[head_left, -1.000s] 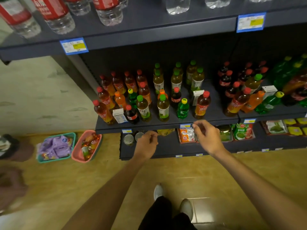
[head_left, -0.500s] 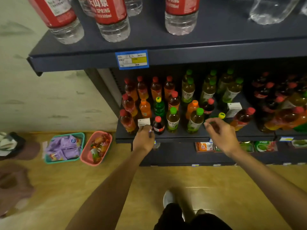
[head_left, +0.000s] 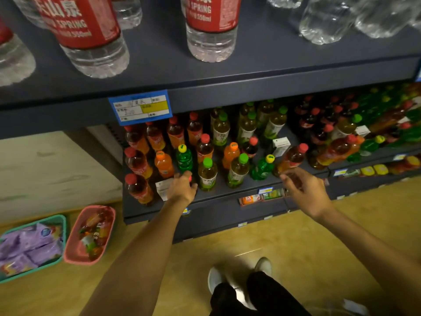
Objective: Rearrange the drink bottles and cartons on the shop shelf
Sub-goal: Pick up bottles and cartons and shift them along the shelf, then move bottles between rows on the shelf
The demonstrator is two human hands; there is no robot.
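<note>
The middle shelf (head_left: 230,194) carries rows of drink bottles with red, orange, green and yellow caps. My left hand (head_left: 183,187) is at the front row, fingers curled over a small dark bottle (head_left: 192,184) whose red cap just peeks out. A small white carton (head_left: 162,187) stands right beside that hand on its left. My right hand (head_left: 304,189) hovers with loosely curled fingers and holds nothing, in front of a leaning red-capped tea bottle (head_left: 294,158). A second white carton (head_left: 281,145) stands further back, next to a green bottle with a yellow cap (head_left: 263,168).
The upper shelf (head_left: 262,87) overhangs with large water bottles (head_left: 210,30) and a blue price tag (head_left: 141,107). On the floor at left stand a pink basket (head_left: 75,254) and a teal basket (head_left: 62,226). Snack packets (head_left: 250,199) fill the lower shelf.
My view moved closer to the shelf. My left hand went from the white carton onto the small dark bottle to its right. My right hand stayed hovering in front of the leaning tea bottle.
</note>
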